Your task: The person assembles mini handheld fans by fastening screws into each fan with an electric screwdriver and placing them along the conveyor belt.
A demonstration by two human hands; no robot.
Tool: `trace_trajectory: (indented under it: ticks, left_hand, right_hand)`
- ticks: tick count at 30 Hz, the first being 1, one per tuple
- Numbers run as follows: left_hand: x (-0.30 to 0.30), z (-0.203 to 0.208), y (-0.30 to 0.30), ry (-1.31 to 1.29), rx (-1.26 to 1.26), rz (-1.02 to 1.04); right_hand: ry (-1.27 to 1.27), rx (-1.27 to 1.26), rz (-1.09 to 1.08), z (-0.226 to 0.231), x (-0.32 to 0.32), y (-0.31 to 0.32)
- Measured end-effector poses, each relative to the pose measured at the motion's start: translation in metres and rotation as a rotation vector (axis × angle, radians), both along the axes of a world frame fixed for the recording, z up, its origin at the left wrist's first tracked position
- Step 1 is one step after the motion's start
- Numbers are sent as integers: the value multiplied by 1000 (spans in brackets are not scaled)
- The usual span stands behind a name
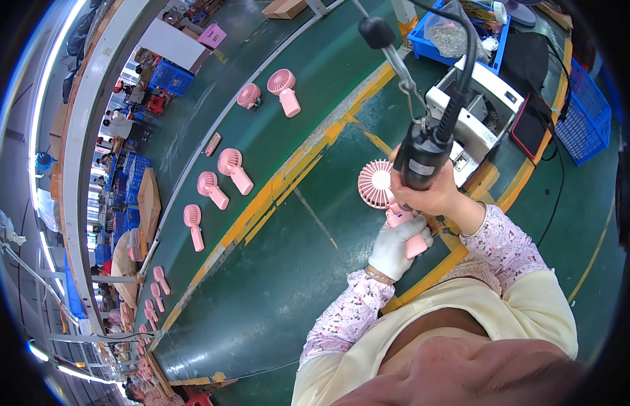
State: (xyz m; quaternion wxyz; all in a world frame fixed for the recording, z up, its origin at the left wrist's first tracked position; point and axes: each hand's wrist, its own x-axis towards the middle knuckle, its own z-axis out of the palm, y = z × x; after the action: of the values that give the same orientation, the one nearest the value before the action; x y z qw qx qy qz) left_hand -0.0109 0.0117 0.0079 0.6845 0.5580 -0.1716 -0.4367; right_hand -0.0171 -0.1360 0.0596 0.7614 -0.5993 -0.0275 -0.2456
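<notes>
The gloved left hand has its grip closed around the handle of a pink fan, which is held above the near edge of the bench, its round head pointing toward 11 o'clock. The bare right hand grips a black screwdriver, which hangs from a metal hook; its tip is hidden behind the fingers.

Taking the held fan as the dial's centre, a blue tray sits at 1 o'clock. In it lies a clear bag full of small silvery pieces, with mixed bits at its right that are hard to tell apart. A white machine stands between 1 and 2 o'clock, nearer than the tray. At 2 o'clock, past a phone, is a blue basket with slotted walls.

More pink fans lie spaced along a green strip from 11 round to 8 o'clock. Far off at 10 o'clock is a blue crate, its contents too small to tell.
</notes>
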Motion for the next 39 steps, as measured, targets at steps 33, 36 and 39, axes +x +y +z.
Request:
trace_trajectory:
  ticks: [33,36,39]
  left_hand:
    - [-8,8,-8,-802,143,37]
    - [-3,-10,-3,-986,179,-22]
    - [-3,-6,-5,-1016,234,-41]
  right_hand:
    - [-99,151,-214,26,11,36]
    - [3,-57,-201,15,10,35]
    - [1,71,-162,14,12,35]
